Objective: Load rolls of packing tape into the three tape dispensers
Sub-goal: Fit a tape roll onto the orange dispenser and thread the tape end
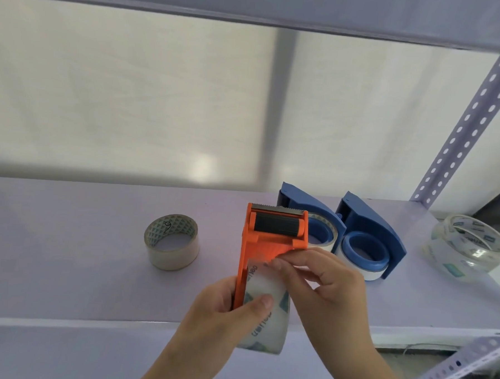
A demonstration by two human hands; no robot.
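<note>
left hand (222,312): wrapped round the lower end of the orange dispenser (271,248), thumb curled over and pressing on the clear tape roll (268,312) sitting in it, so it's basically clamping both together. Rest of the fingers are behind the body, can't see them.

right hand (325,283): fingers bent, thumb and forefinger pinching the loose end of the tape right where it comes off the top of the roll, just below the dispenser's black roller. Other fingers curled loosely underneath.

orange dispenser: held up over the front edge of the shelf (94,268), toothed blade end pointing away toward the back wall, roll end toward the person. Looks lifted, not resting on the shelf.

clear tape roll: in the orange dispenser, printed lettering visible, its lower part hanging past the shelf's front edge.

blue dispensers: two of them standing right of centre, toward the back edge. The near-left blue dispenser (308,218) is partly behind the orange one, the other blue dispenser (370,239) just beside it on the right. Both have a white roll on the blue hub.

spare roll (171,241): lying flat on the left-middle of the shelf, well apart from the hands, patterned core.

clear rolls at right (468,247): a loose see-through stack by the right edge, near the perforated upright (466,125).
</note>
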